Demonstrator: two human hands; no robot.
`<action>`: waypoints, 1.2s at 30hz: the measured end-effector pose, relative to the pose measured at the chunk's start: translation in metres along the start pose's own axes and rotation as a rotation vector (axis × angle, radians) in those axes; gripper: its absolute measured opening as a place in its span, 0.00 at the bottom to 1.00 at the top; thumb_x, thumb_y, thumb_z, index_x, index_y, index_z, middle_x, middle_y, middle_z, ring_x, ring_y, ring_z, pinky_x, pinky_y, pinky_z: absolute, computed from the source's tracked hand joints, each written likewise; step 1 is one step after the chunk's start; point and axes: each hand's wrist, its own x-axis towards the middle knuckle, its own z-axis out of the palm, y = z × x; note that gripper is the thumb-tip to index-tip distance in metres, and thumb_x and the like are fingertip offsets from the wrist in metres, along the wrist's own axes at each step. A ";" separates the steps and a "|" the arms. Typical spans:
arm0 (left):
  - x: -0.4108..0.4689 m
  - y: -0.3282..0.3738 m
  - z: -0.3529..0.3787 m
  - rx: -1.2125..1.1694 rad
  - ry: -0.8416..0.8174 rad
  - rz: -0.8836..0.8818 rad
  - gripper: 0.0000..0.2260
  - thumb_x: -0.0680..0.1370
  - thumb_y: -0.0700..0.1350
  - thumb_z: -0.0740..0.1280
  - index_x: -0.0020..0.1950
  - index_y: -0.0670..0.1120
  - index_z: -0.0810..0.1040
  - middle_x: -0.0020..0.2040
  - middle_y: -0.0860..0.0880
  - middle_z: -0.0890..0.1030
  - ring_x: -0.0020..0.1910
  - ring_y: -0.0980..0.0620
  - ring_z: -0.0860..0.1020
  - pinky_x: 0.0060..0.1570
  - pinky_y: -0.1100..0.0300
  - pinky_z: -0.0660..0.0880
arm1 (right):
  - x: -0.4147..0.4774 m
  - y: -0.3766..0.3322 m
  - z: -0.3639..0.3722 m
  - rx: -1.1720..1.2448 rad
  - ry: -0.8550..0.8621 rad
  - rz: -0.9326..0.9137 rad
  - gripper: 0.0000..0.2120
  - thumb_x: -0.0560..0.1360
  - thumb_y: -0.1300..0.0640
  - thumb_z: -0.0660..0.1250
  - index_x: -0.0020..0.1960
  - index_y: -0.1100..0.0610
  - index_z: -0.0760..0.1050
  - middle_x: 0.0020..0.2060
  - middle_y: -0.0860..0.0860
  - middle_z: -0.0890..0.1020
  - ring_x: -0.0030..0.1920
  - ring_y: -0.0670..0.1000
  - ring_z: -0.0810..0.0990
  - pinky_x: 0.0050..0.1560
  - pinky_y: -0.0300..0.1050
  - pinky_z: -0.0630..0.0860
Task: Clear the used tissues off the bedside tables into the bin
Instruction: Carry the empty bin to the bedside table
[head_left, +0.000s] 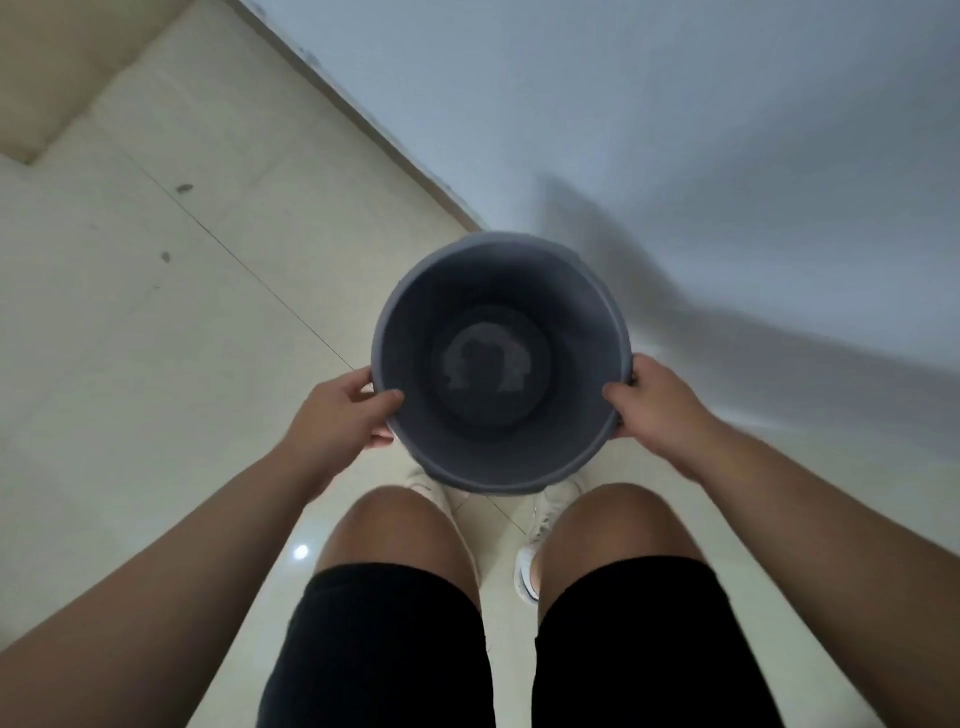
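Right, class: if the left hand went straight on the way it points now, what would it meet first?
The bin: the left hand grips its rim, thumb inside, so it would push the wall at once. Across the opening sits the right hand, though depth is unclear.

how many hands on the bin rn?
2. The left hand grips the left rim of the bin, thumb inside. The right hand grips the right rim, thumb inside. Both are in plain view, neither hidden.
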 end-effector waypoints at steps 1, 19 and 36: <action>-0.031 0.013 -0.012 -0.020 0.004 -0.002 0.10 0.83 0.47 0.71 0.63 0.57 0.84 0.48 0.51 0.91 0.45 0.48 0.89 0.53 0.49 0.86 | -0.030 -0.019 -0.008 -0.012 -0.014 -0.012 0.16 0.77 0.59 0.62 0.49 0.38 0.78 0.43 0.45 0.87 0.39 0.43 0.87 0.34 0.42 0.85; -0.465 0.080 -0.166 -0.422 0.220 -0.062 0.14 0.68 0.54 0.72 0.52 0.64 0.86 0.46 0.48 0.90 0.42 0.51 0.88 0.47 0.56 0.86 | -0.357 -0.293 -0.034 -0.540 -0.251 -0.324 0.05 0.83 0.52 0.61 0.53 0.44 0.74 0.47 0.48 0.84 0.41 0.49 0.87 0.33 0.36 0.79; -0.550 -0.119 -0.320 -0.816 0.600 -0.189 0.09 0.82 0.46 0.69 0.58 0.57 0.85 0.47 0.47 0.90 0.45 0.47 0.89 0.47 0.54 0.87 | -0.403 -0.439 0.284 -0.875 -0.534 -0.609 0.03 0.81 0.53 0.65 0.51 0.47 0.77 0.40 0.51 0.86 0.37 0.55 0.83 0.37 0.49 0.82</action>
